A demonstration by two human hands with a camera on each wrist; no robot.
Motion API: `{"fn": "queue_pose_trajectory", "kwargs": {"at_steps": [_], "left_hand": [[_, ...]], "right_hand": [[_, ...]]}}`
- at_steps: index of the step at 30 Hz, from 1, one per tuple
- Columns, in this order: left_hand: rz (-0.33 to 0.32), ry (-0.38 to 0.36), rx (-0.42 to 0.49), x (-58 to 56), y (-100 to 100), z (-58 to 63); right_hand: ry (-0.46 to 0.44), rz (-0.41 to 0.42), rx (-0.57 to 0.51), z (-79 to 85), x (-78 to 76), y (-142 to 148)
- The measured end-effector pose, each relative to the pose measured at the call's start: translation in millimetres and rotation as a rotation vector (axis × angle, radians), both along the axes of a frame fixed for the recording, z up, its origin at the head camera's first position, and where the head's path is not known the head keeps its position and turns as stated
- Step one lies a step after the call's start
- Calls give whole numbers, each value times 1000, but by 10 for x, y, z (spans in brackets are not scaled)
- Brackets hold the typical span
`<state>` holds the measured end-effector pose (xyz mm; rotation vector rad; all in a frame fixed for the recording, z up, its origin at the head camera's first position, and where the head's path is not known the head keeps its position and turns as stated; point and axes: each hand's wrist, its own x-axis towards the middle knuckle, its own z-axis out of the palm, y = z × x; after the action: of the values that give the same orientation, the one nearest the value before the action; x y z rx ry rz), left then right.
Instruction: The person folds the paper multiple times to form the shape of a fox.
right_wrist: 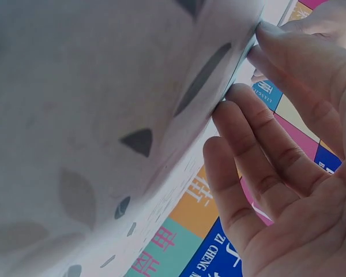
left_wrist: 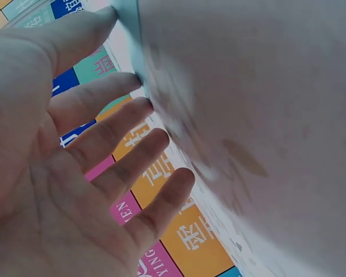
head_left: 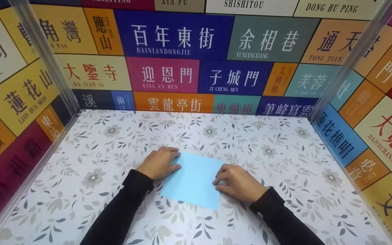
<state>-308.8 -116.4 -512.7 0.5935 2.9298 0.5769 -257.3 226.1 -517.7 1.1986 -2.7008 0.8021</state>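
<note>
Head view: light-blue sheet of paper (head_left: pixel 191 182), roughly square, lying flat on the tabletop (head_left: pixel 94 207) between both hands, turned slightly off square to the back wall. Left hand (head_left: pixel 158 165) at the sheet's upper-left corner and left edge, fingertips and thumb touching there; left wrist view has the fingers spread and nearly straight, not clenched. Right hand (head_left: pixel 240 182) at the right edge, tips touching, fingers relaxed and slightly bent, not clenched. Black sleeves (head_left: pixel 116 204) on both arms. Tabletop covering is white with grey leaves and flowers. Around it, walls of coloured street-name panels, incl. dark-blue BAINIANDONGJIE panel (head_left: pixel 175 35) at the back; translucent strips (head_left: pixel 349 64) run up the corners.
</note>
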Motion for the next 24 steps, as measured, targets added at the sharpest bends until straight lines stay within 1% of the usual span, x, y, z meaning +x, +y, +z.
{"fn": "queue_pose_trajectory", "kwargs": {"at_steps": [6,16,24], "left_hand": [[18,-3,3,-27,-9,21],[4,27,15,-36,3,31],[2,11,42,-11,27,36]], "right_hand": [[-28,-24,44,53,-9,-30],[-19,-26,33,28,-14,-13],[-52,-40,36,18,4,-23]]}}
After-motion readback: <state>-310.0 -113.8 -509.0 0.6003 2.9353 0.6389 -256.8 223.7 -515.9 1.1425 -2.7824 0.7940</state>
